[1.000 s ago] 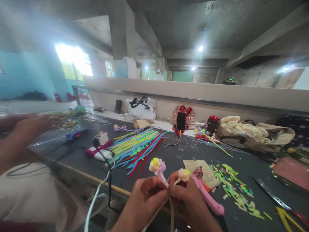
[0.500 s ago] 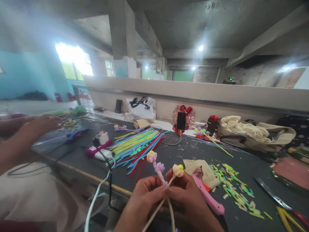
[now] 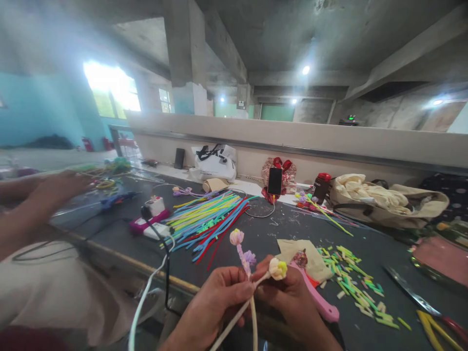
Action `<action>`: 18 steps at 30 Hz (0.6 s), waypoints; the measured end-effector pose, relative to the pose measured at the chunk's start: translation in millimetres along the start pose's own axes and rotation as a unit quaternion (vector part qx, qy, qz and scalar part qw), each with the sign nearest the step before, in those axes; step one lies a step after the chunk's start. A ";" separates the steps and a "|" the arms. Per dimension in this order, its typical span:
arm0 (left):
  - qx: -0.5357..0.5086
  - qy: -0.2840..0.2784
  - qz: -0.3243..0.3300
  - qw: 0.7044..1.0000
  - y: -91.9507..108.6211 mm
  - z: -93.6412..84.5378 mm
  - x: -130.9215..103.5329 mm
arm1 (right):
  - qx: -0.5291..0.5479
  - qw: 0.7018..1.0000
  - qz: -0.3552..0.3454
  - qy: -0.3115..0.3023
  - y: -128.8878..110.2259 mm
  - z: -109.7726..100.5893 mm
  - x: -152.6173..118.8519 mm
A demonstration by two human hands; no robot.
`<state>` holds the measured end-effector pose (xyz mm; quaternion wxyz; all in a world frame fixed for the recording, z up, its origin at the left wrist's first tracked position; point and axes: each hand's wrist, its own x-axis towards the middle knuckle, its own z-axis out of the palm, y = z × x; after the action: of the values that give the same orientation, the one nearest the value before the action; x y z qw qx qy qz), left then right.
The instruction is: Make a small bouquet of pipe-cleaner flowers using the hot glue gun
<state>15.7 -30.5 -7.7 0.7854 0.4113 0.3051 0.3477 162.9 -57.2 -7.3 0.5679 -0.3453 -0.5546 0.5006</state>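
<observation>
Since a moment ago both hands have dropped a little and the fuzzy stems have tipped to the right, the buds spreading further apart; the left hand (image 3: 215, 304) is closed on the stems (image 3: 245, 312), thumb pressed over them, and the right hand (image 3: 288, 304) pinches them from the other side, fingers meeting the left thumb; the stems are pale, soft pipe cleaners crossing at the pinch and running down out of sight; above the fingers rise three round tufted buds, a pink one (image 3: 236, 237) highest, a lilac one (image 3: 250, 257) below it, a cream and yellow one (image 3: 278, 268) just over the right knuckles; beside the right hand lies a pink-handled tool (image 3: 316, 302) on the dark, felt-like table (image 3: 263, 234); past it a tan scrap (image 3: 305, 256) and a scatter of short green clippings (image 3: 356, 287); further left a fan of long coloured pipe cleaners (image 3: 208, 219) and a power strip (image 3: 149, 224); at far left another person's blurred hand (image 3: 60, 187).
</observation>
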 end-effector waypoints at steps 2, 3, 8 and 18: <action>-0.012 0.014 0.019 1.000 -0.3 1.6 0.3 | -0.027 0.999 -0.006 0.039 5.7 2.5 -1.7; -0.016 0.023 0.029 0.999 -0.7 2.6 0.2 | -0.039 0.997 -0.006 0.059 8.3 4.3 -2.7; -0.004 0.107 0.070 0.992 -5.1 8.6 -0.4 | -0.075 0.984 0.015 0.161 17.5 12.2 -6.6; -0.014 0.184 0.142 0.973 -6.0 18.8 -4.1 | -0.227 0.961 -0.084 0.136 2.3 18.1 -7.5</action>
<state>29.5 -44.5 -3.1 0.6642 0.3686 0.3782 0.5292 145.7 -66.6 -8.9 0.5847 -0.4821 -0.5980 0.2609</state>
